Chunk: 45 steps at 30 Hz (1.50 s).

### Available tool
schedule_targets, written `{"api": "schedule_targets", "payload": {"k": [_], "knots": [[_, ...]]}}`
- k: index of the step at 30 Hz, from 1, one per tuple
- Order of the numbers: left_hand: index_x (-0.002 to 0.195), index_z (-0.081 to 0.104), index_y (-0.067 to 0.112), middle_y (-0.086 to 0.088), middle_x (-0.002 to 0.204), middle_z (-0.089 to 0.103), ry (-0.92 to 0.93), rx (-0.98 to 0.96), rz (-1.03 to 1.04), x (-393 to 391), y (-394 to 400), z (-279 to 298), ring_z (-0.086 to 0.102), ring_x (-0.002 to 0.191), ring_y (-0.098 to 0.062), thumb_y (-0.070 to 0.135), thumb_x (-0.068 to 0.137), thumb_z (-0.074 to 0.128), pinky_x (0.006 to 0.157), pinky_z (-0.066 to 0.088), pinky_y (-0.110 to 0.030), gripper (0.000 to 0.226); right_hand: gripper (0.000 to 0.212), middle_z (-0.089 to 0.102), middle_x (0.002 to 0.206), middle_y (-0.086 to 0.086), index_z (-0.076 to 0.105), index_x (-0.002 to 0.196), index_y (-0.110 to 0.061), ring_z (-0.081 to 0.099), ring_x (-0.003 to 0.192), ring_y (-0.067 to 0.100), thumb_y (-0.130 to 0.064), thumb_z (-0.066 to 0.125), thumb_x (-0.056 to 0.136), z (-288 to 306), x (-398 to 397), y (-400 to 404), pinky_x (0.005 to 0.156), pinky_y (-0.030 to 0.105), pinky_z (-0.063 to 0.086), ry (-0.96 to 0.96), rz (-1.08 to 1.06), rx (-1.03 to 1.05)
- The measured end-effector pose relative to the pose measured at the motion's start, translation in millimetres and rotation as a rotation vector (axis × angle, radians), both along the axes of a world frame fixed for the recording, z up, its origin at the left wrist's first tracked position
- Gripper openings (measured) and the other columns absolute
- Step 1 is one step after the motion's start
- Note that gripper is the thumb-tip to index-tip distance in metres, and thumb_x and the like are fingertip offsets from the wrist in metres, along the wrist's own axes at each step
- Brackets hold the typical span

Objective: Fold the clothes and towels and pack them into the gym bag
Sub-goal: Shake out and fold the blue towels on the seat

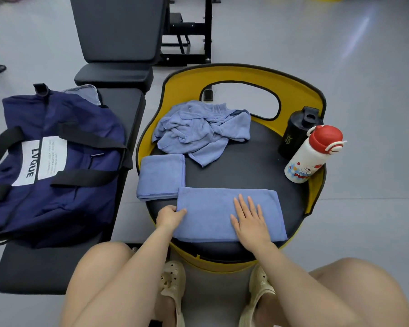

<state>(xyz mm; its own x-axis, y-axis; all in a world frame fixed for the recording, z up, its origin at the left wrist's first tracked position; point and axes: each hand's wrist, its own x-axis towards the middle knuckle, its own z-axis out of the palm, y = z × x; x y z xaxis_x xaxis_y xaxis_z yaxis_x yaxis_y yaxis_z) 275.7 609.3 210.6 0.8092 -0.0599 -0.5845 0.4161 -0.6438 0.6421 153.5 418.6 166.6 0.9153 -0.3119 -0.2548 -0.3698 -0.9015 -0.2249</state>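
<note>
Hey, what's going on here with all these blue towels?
A seated person is folding blue towels on a round black seat with a yellow rim. The left hand grips the left edge of a half-folded blue towel, while the right hand presses flat on it. One finished folded towel lies beside it, a crumpled blue towel waits behind, and the navy gym bag rests on the black bench to the left.

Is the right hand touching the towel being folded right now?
Touching. The head view shows the right hand lying flat, fingers straight, on the half-folded blue towel, with no gap visible under the palm.
</note>
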Motion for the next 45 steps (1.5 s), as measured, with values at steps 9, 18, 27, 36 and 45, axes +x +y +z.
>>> {"api": "schedule_targets", "payload": {"k": [9, 18, 27, 36, 45], "knots": [[0.095, 0.055, 0.019, 0.007, 0.089, 0.059, -0.323, -0.049, -0.043, -15.2, -1.8, 28.9, 0.055, 0.086, -0.015, 0.026, 0.091, 0.058, 0.073, 0.039, -0.027, 0.009, 0.076, -0.015, 0.16, -0.001, -0.01, 0.152, -0.018, -0.017, 0.146, 0.021, -0.055, -0.013, 0.086, 7.9, 11.1, 24.1, 0.116, 0.038, -0.013, 0.058, 0.001, 0.018], [0.111, 0.065, 0.02, 0.004, 0.105, 0.063, -0.359, -0.082, -0.228, -38.6, -37.4, 40.4, 0.058, 0.098, -0.015, 0.019, 0.088, 0.061, 0.082, 0.044, -0.025, 0.024, 0.021, 0.069, 0.104, 0.007, 0.069, 0.101, -0.013, 0.064, 0.104, 0.025, -0.027, 0.053, 0.097, 57.1, 34.4, 32.6, 0.088, 0.035, 0.052, -0.302, -0.51, 0.901], [0.104, 0.064, 0.026, -0.002, 0.103, 0.067, -0.206, -0.366, -0.149, -53.2, -54.2, 44.3, 0.058, 0.093, -0.015, 0.014, 0.095, 0.049, 0.082, 0.047, -0.026, 0.021, 0.028, 0.068, 0.106, 0.006, 0.066, 0.11, -0.005, 0.062, 0.098, 0.018, -0.021, 0.068, 0.087, 71.2, 25.8, 8.1, 0.083, 0.028, 0.051, -0.289, -0.664, 1.015], [0.149, 0.025, 0.02, 0.005, 0.158, 0.016, -0.393, 0.03, -0.664, -58.6, -69.6, 21.9, 0.013, 0.145, -0.013, 0.018, 0.101, 0.04, 0.113, 0.021, -0.026, 0.05, 0.03, 0.065, 0.117, 0.008, 0.061, 0.121, -0.009, 0.059, 0.109, 0.023, -0.019, 0.059, 0.093, 82.9, -5.1, -28.7, 0.092, 0.033, 0.046, -0.341, -0.671, 0.726], [0.152, -0.005, 0.015, 0.002, 0.16, -0.011, -0.522, 0.461, -1.091, -72.2, -99.5, 7.2, -0.009, 0.147, -0.015, 0.039, 0.104, 0.021, 0.119, 0.003, -0.036, 0.059, 0.028, 0.065, 0.118, 0.014, 0.063, 0.119, -0.004, 0.058, 0.108, 0.03, -0.015, 0.05, 0.098, 69.3, -29.9, -58.7, 0.087, 0.033, 0.046, -0.255, -0.655, 0.521]]}}
